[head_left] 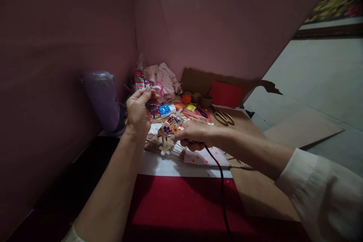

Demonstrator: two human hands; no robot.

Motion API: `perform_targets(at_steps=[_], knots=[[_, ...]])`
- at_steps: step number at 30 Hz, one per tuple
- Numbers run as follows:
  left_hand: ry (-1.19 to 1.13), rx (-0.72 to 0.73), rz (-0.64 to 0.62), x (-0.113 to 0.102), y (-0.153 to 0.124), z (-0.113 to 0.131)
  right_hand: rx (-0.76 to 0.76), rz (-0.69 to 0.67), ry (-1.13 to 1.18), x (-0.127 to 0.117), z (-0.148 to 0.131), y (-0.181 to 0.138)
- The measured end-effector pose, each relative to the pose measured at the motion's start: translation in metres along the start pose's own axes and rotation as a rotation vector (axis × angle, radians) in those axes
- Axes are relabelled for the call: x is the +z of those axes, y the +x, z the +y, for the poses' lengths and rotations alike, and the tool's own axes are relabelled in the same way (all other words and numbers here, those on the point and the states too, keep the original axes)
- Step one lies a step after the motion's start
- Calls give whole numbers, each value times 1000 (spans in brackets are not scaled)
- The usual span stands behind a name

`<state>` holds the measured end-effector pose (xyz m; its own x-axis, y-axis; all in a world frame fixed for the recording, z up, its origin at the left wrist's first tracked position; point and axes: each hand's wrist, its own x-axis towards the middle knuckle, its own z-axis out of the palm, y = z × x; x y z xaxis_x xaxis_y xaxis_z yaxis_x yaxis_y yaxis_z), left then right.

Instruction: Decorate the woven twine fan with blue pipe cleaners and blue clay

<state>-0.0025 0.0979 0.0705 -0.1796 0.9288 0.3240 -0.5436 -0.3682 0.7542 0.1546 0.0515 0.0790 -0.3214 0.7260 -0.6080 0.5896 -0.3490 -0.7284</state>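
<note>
Head view: right hand (195, 133) grips the flower-patterned corded tool (171, 127), which juts leftward; left hand (140, 109) (pinched closed, contents unclear) hangs left of it.

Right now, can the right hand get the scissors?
Probably yes, for reach: the scissors lie just beyond the right hand, with nothing seen covering them. But that hand is busy holding the flowery tool, so it would likely need to put that down first.
</note>
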Motion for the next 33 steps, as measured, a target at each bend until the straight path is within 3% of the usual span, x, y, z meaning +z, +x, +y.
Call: perform_targets(at_steps=[16,33], knots=[[18,-7,9,2,-1,0,-11,-39,6,1,5,6],[7,-5,7,3,-3,0,0,23,-91,5,1,3]])
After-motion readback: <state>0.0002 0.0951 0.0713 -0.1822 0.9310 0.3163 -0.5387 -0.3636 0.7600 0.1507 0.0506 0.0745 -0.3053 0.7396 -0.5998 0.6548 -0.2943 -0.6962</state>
